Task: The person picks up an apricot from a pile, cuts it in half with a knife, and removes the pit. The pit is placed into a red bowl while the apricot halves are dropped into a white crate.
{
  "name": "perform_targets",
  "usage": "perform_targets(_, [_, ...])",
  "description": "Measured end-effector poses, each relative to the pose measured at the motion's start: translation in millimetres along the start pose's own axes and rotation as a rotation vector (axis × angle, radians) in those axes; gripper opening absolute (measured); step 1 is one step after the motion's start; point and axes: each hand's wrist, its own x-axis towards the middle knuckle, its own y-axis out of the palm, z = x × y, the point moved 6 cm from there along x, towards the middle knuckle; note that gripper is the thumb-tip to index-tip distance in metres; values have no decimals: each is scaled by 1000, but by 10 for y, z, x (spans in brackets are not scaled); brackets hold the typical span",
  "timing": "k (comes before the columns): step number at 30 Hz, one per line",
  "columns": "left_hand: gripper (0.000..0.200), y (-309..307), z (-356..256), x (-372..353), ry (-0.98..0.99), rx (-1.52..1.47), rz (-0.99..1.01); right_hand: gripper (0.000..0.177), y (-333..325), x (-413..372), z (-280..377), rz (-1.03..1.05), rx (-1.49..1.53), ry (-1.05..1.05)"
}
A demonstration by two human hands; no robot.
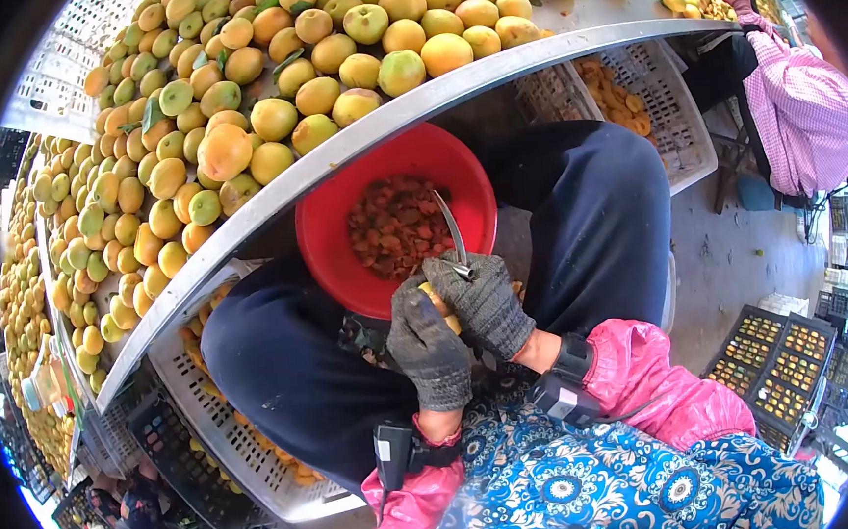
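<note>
My left hand (428, 345), in a dark grey knitted glove, is closed around a yellow-orange apricot (442, 309), mostly hidden by the fingers. Right beside it, my gloved right hand (487, 304) grips a knife with a curved metal blade (451, 225); its tip points up and away from me. Both hands meet over my lap, just at the near rim of a red plastic basin (316, 242). Inside the basin lies a heap of reddish-brown apricot pits (397, 229).
A metal-edged table (432, 93) piled with apricots (319, 95) curves ahead. White crates (301, 507) with apricot pieces flank my legs. A person in a pink checked shirt (807, 120) sits at right, near fruit-filled black trays (775, 368). Another person (142, 525) is at lower left.
</note>
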Motion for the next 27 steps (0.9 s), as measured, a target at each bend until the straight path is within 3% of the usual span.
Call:
perform_targets(2, [46, 47, -91, -18, 121, -45, 10, 23, -26, -3, 89, -38, -10, -89])
perform_targets(3, [50, 61, 13, 2, -81, -183, 98, 23, -25, 9, 68, -20, -7, -79])
perform_targets(6, [60, 65, 141, 46, -192, -442, 105, 21, -70, 62, 86, -22, 78, -43])
perform_targets(8, [69, 28, 111, 78, -220, -436, 173, 20, -111, 53, 137, -47, 162, -15])
perform_targets(10, [71, 48, 25, 66, -314, -572, 217, 24, -139, 21, 372, -15, 326, -142])
perform_targets(11, [69, 34, 98, 63, -283, -559, 191, 27, -168, -26, 571, 81, 73, -275])
perform_targets(12, [69, -1, 101, 52, -281, -559, 190, 27, -197, -28, 557, 82, 73, -277])
perform_targets(14, [54, 29, 86, 30, -352, -647, 385, 26, -163, -125, 685, 105, -339, -696])
perform_targets(15, [48, 24, -16, 37, -243, -673, 482, 27, -164, -133, 606, 131, -379, -698])
perform_targets(18, [49, 61, -214, -14, -142, -475, 554, 30, -229, -161, 622, 117, -330, -674])
perform_targets(19, [55, 57, -206, 2, -204, -519, 547, 30, -238, -179, 641, 113, -330, -678])
perform_targets(22, [55, -14, -289, 10, -104, -325, 539, 31, -286, -164, 654, 94, -181, -536])
perform_targets(24, [58, -49, -335, 14, -64, -299, 498, 34, -395, -81, 597, -25, 31, -333])
perform_targets(25, [55, -94, -373, 23, 16, -161, 438, 35, -447, -73, 712, -115, -128, -532])
perform_targets(27, [52, -125, -417, 32, 100, -27, 377, 35, -476, -66, 730, -59, -147, -503])
